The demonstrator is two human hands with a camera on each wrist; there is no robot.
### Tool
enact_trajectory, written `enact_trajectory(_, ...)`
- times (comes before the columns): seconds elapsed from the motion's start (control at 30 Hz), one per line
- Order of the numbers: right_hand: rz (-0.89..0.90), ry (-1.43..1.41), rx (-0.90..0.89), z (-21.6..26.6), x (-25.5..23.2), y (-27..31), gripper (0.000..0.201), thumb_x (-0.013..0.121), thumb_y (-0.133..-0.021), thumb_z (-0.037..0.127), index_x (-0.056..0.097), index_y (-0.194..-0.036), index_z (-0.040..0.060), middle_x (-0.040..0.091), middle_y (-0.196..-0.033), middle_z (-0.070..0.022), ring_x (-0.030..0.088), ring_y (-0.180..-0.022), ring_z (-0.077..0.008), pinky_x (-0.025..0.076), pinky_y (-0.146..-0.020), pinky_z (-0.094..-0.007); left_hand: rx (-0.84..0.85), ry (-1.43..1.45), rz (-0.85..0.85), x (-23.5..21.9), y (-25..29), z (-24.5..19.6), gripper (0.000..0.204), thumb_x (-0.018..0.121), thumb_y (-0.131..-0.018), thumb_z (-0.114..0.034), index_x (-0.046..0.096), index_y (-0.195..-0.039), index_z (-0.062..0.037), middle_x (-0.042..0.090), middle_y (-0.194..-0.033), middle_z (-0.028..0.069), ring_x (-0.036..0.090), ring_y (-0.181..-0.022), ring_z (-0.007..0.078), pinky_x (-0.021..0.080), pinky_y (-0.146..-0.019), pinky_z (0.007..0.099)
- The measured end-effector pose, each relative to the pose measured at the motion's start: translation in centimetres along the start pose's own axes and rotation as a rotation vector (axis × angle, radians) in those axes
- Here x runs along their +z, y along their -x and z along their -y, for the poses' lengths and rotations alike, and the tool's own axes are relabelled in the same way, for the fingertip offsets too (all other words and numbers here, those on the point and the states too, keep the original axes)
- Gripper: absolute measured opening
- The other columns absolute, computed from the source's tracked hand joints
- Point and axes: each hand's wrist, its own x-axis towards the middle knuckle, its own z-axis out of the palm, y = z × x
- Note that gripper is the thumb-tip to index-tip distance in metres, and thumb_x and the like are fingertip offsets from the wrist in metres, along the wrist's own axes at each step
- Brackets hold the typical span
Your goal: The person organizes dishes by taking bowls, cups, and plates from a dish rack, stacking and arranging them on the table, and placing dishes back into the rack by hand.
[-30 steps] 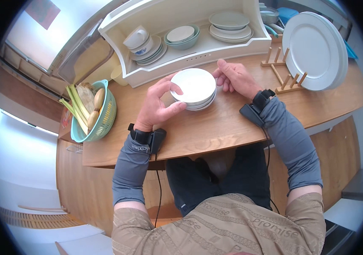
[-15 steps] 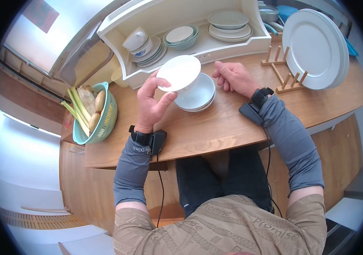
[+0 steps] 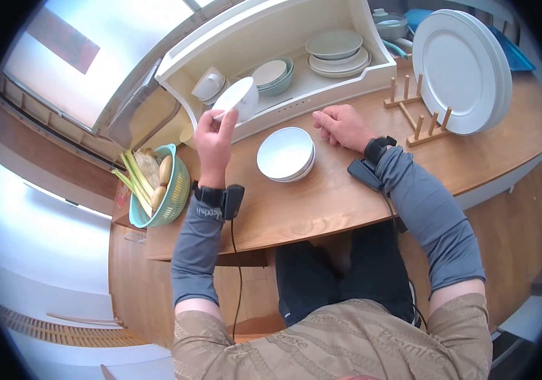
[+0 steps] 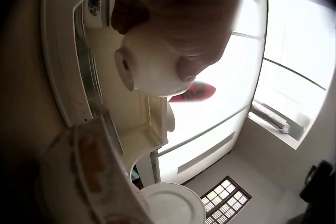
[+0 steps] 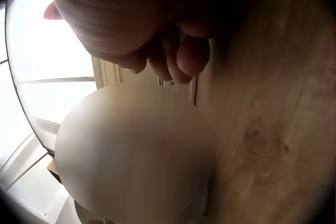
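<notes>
My left hand pinches the rim of a small white bowl between thumb and fingers. The bowl is raised off the table and tilted, overlapping the front of the white dish shelf. In the left wrist view, the foot ring of the held bowl shows below the hand. A short stack of white bowls stands on the table between the two hands; its patterned side shows in the left wrist view. Right of that stack lies my right hand, fingers loosely curled, holding nothing.
Cups, pale green bowls and stacked plates sit in the shelf. At the right, large white plates stand in a wooden rack. A green basket of vegetables is at the left table edge.
My left hand has lifted the top bowl off the stack and carried it up and left toward the shelf, tilting it. The right hand stays near the stack.
</notes>
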Motion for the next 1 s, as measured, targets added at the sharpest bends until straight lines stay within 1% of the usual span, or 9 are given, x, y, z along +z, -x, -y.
enact_trajectory(0.13,-0.019,0.034,-0.038,-0.6,0.1,-0.7,0.036,0.058,-0.104,0.031,0.07,-0.091,0.0003,0.065,-0.069,-0.0027,0.056,-0.054,-0.0083,0.046,-0.05,-0.0256,-0.073,-0.162,0.014,2.3,-5.2,0.5,0.037,0.081,-0.089,-0.032,0.07,-0.096,0.0028,0.067,-0.083,0.0021,0.06,-0.078,0.0083,0.046,-0.069,0.0249)
enact_trajectory(0.2,-0.021,0.023,-0.034,-0.6,0.1,-0.7,0.036,0.058,-0.104,0.031,0.07,-0.09,0.0001,0.065,-0.068,-0.003,0.056,-0.053,-0.0084,0.046,-0.049,-0.0258,-0.088,-0.285,0.01,3.9,-7.9,1.9,0.053,0.079,-0.086,-0.047,0.073,-0.091,0.0048,0.069,-0.078,0.0072,0.062,-0.075,0.0127,0.048,-0.068,0.0286)
enact_trajectory(0.23,-0.025,0.017,-0.028,-0.6,0.0,-0.7,0.036,0.058,-0.103,0.031,0.07,-0.09,-0.0001,0.065,-0.068,-0.0032,0.056,-0.053,-0.0085,0.046,-0.049,-0.026,-0.084,-0.288,0.017,4.6,-9.2,2.9,0.053,0.079,-0.086,-0.047,0.073,-0.091,0.0048,0.069,-0.078,0.0072,0.062,-0.075,0.0127,0.048,-0.068,0.0286)
enact_trajectory(0.3,-0.033,-0.015,-0.034,-0.8,0.1,-0.7,0.037,0.059,-0.103,0.031,0.069,-0.089,-0.0016,0.065,-0.067,-0.0047,0.056,-0.051,-0.0095,0.046,-0.048,-0.0269,-0.039,-0.467,0.018,5.9,-11.2,4.8,0.061,0.077,-0.083,-0.056,0.075,-0.093,0.0042,0.072,-0.082,0.0159,0.068,-0.076,0.0234,0.052,-0.072,0.0346)
enact_trajectory(0.33,-0.032,-0.04,-0.038,-0.8,0.1,-0.7,0.038,0.06,-0.102,0.031,0.069,-0.088,-0.0031,0.065,-0.066,-0.0061,0.056,-0.05,-0.0104,0.047,-0.047,-0.0278,-0.034,-0.462,0.023,6.4,-11.7,5.4,0.061,0.077,-0.083,-0.056,0.075,-0.093,0.0042,0.072,-0.082,0.0159,0.068,-0.076,0.0234,0.052,-0.072,0.0346)
enact_trajectory(0.4,-0.031,-0.046,-0.034,-0.7,0.1,-0.7,0.038,0.06,-0.102,0.031,0.069,-0.088,-0.0032,0.065,-0.066,-0.0061,0.056,-0.05,-0.0105,0.047,-0.047,-0.0279,-0.012,-0.667,0.019,7.4,-12.6,6.1,0.066,0.074,-0.082,-0.062,0.076,-0.095,0.0033,0.074,-0.089,0.0214,0.071,-0.083,0.0325,0.053,-0.078,0.0393)
enact_trajectory(0.6,-0.016,-0.011,-0.032,-0.7,0.2,-0.7,0.037,0.06,-0.102,0.03,0.068,-0.087,-0.003,0.064,-0.065,-0.0054,0.056,-0.05,-0.0107,0.047,-0.048,-0.0287,-0.124,-0.679,0.091,8.2,-12.6,7.3,0.066,0.074,-0.081,-0.062,0.077,-0.099,0.0014,0.075,-0.095,0.021,0.072,-0.092,0.0337,0.053,-0.085,0.0407)
enact_trajectory(0.83,-0.023,-0.016,-0.033,-0.5,0.3,-0.7,0.035,0.06,-0.101,0.029,0.068,-0.085,-0.0015,0.063,-0.063,-0.0042,0.056,-0.05,-0.0105,0.046,-0.048,-0.0288,-0.094,-0.705,0.148,8.5,-12.3,8.3,0.063,0.074,-0.081,-0.06,0.078,-0.102,-0.0011,0.076,-0.095,0.0209,0.072,-0.093,0.0332,0.053,-0.086,0.0404)
enact_trajectory(1.0,-0.019,-0.015,-0.04,-0.9,0.2,-0.9,0.034,0.061,-0.101,0.028,0.068,-0.084,-0.0013,0.063,-0.063,-0.004,0.056,-0.051,-0.0107,0.047,-0.048,-0.0286,-0.078,-0.66,0.193,8.9,-11.6,9.3,0.064,0.074,-0.082,-0.06,0.078,-0.109,-0.0019,0.076,-0.101,0.0218,0.072,-0.1,0.034,0.054,-0.091,0.0404)
